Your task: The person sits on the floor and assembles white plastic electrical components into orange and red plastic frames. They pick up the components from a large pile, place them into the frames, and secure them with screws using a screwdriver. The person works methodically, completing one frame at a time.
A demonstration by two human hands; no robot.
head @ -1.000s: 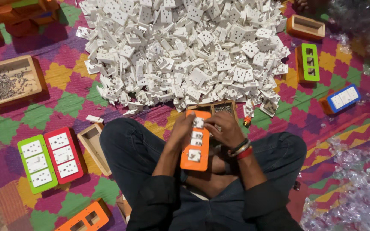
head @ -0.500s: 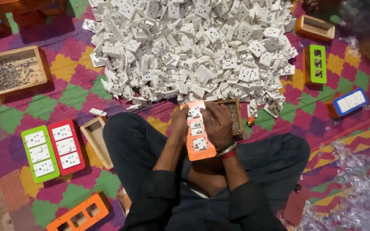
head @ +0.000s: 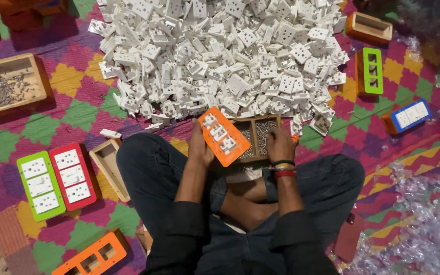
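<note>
Head view: screws [head: 260,133] in wooden tray [head: 254,122].

Two wooden screw trays [head: 7,84] [head: 256,136] at nine and centre, three orange frames [head: 224,136] [head: 91,256] [head: 368,28], two green [head: 39,185] [head: 369,71], one red [head: 72,175], one blue [head: 407,115].

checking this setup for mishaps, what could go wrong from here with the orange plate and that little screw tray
1. The left hand alone holds the orange plate, tilted; its white sockets might slip out.
2. The right hand reaches into the screw tray, which sits by the knee; a nudge could spill screws onto the patterned mat.
3. The socket pile touches the tray and could slide in.
</note>
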